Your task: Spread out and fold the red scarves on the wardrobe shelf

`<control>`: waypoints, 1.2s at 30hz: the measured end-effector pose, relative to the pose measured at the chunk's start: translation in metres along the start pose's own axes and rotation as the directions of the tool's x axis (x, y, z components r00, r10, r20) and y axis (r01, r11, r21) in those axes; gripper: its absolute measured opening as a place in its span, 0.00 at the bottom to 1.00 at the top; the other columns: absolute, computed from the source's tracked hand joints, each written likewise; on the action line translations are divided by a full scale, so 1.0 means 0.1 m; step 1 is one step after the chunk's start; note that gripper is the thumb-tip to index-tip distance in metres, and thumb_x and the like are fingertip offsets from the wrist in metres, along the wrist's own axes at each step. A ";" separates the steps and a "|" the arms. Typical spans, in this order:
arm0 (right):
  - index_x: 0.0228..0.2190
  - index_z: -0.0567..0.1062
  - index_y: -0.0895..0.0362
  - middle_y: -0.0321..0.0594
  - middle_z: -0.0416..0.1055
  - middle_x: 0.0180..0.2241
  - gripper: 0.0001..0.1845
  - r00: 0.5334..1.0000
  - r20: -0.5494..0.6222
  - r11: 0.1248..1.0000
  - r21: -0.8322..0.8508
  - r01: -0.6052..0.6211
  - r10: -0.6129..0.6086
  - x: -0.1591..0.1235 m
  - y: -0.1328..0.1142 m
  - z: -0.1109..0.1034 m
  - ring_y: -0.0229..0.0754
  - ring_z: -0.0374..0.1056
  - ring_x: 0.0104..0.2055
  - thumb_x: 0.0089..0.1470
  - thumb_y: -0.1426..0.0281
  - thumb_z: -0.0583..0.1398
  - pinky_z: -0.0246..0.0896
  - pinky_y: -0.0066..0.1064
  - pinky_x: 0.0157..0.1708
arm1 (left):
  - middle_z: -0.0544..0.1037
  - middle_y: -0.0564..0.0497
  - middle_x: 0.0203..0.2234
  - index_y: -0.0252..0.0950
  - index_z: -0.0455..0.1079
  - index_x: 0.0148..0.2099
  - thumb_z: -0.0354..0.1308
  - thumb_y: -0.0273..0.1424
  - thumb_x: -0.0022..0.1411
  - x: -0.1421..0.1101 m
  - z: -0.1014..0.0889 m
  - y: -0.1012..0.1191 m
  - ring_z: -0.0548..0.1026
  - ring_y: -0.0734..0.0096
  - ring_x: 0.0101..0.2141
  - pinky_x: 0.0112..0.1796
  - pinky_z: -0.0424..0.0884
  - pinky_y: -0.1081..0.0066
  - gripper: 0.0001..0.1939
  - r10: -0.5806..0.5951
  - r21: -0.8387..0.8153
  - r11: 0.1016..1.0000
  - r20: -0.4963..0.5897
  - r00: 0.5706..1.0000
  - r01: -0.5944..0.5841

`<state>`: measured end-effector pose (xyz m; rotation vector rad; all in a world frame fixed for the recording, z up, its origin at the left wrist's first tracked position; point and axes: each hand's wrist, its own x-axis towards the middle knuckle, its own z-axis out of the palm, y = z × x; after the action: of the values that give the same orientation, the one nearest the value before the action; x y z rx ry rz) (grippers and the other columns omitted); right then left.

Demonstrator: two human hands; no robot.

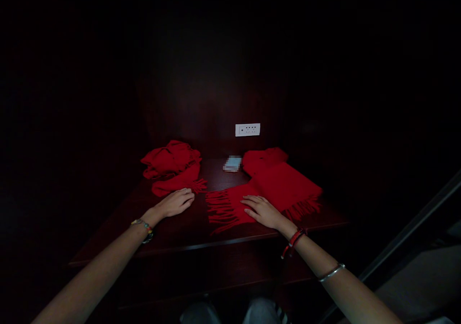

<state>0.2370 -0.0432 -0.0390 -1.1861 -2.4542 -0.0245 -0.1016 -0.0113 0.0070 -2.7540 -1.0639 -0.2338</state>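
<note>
A red fringed scarf (288, 182) lies partly folded on the dark wooden desk (173, 235). One fringed end spreads left toward the middle. My right hand (264, 211) rests on this fabric beside the fringe, fingers stretched out and loosely apart. At the left, a second red fringed cloth (173, 158), which looks like another scarf, sits in a crumpled heap. Just in front of that heap is my left hand (176, 202), low over the desk with relaxed, slightly bent fingers and nothing visible in them. Its fingertips are close to the heap's fringe; contact is unclear.
A small light-blue item (232, 163), blurred by pixels, lies at the back between the red cloths. Behind it, a white socket panel (248, 130) is on the dark wall. The desk's front edge runs below my hands. A dark slanted bar (410, 235) stands at right.
</note>
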 end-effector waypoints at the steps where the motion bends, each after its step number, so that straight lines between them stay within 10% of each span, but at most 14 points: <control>1: 0.48 0.65 0.55 0.44 0.62 0.50 0.20 1.000 -0.028 1.000 0.003 0.008 -0.008 -0.01 -0.02 -0.02 0.43 0.56 0.52 0.56 0.63 0.47 0.48 0.40 0.51 | 0.67 0.49 0.34 0.35 0.64 0.37 0.37 0.31 0.63 0.00 -0.03 -0.01 0.65 0.70 0.36 0.41 0.61 0.71 0.15 -0.029 -0.034 0.999 -0.015 0.999 0.028; 8: 0.42 0.69 0.57 0.43 0.69 0.39 0.14 0.975 0.002 0.971 -0.085 0.223 -0.223 -0.19 -0.28 -0.33 0.41 0.62 0.43 0.55 0.69 0.50 0.55 0.34 0.45 | 0.69 0.48 0.37 0.35 0.66 0.40 0.42 0.31 0.60 0.81 0.05 0.26 0.66 0.70 0.39 0.44 0.59 0.72 0.12 -0.007 -0.174 0.985 -0.030 1.000 0.002; 15: 0.40 0.69 0.58 0.43 0.69 0.34 0.12 0.956 0.170 0.947 -0.174 0.269 -0.240 -0.18 -0.52 -0.48 0.40 0.64 0.38 0.52 0.72 0.53 0.58 0.29 0.38 | 0.74 0.51 0.26 0.34 0.70 0.33 0.57 0.31 0.45 1.56 0.22 0.40 0.69 0.72 0.27 0.30 0.62 0.76 0.10 -0.258 -0.241 0.916 0.258 0.931 0.321; 24: 0.51 0.59 0.57 0.40 0.68 0.41 0.28 0.983 0.130 0.965 0.244 0.098 -0.133 -0.11 -0.32 -0.42 0.36 0.65 0.41 0.46 0.78 0.54 0.58 0.26 0.41 | 0.73 0.53 0.25 0.34 0.69 0.33 0.55 0.31 0.47 1.48 0.21 0.39 0.66 0.75 0.24 0.24 0.57 0.78 0.09 -0.327 -0.201 0.898 0.292 0.899 0.392; 32: 0.40 0.67 0.58 0.44 0.69 0.33 0.14 0.968 0.169 0.976 -0.076 0.202 -0.187 -0.02 -0.47 -0.37 0.40 0.65 0.38 0.49 0.77 0.53 0.56 0.29 0.38 | 0.75 0.49 0.28 0.34 0.69 0.32 0.55 0.31 0.48 1.52 0.23 0.48 0.69 0.71 0.28 0.27 0.60 0.77 0.08 -0.360 -0.172 0.897 0.256 0.897 0.408; 36: 0.40 0.64 0.58 0.40 0.69 0.32 0.14 0.991 0.014 0.986 0.108 0.130 -0.132 0.06 -0.39 -0.26 0.37 0.65 0.34 0.49 0.78 0.51 0.56 0.26 0.34 | 0.74 0.49 0.30 0.34 0.69 0.33 0.55 0.30 0.49 1.50 0.25 0.48 0.70 0.71 0.30 0.29 0.61 0.77 0.08 -0.368 -0.173 0.896 0.224 0.902 0.408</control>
<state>0.2141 -0.0686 -0.0068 -0.9834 -2.5148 0.0808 0.0422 0.0566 0.0090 -2.7600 -1.7416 -0.1528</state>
